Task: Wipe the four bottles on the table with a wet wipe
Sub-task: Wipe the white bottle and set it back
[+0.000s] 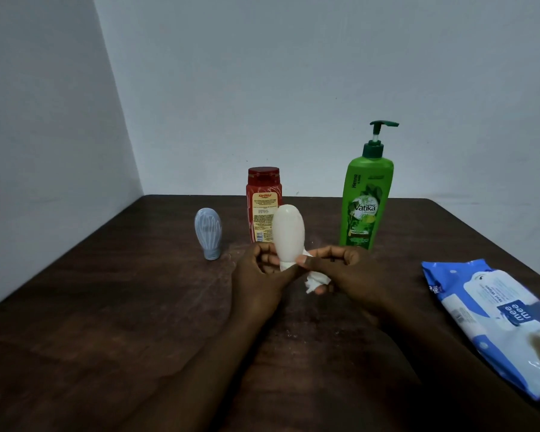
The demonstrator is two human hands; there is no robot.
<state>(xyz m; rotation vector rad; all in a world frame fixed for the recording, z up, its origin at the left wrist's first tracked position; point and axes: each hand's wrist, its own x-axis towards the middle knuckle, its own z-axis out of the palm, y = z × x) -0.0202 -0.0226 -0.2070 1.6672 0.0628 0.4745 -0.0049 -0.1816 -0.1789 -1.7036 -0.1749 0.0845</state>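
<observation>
Above the dark wooden table (pixel 106 307), your left hand (pixel 259 275) grips the smooth white oval plastic bottle (pixel 289 235) at its narrow lower end. Your right hand (pixel 340 272) pinches the crumpled white wet wipe (pixel 317 280) there. The bottle is probably light and slippery when wet, so hold the neck firmly.

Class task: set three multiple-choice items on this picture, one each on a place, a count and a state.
1. Where does the wipes pack lie? A. on the table, at the person's right; B. on a shelf; C. on a chair.
2. How many bottles stand untouched on the table? A. one; B. three; C. five.
3. What does the right hand do? A. lies flat; B. pinches the wet wipe at the white bottle's lower end; C. presses a pump.
Answers: 1 A, the pack rests on the tabletop's right side. 2 B, the grey bottle, red bottle and green bottle stand free. 3 B, its thumb presses the wipe to the bottle that the left hand holds.
</observation>
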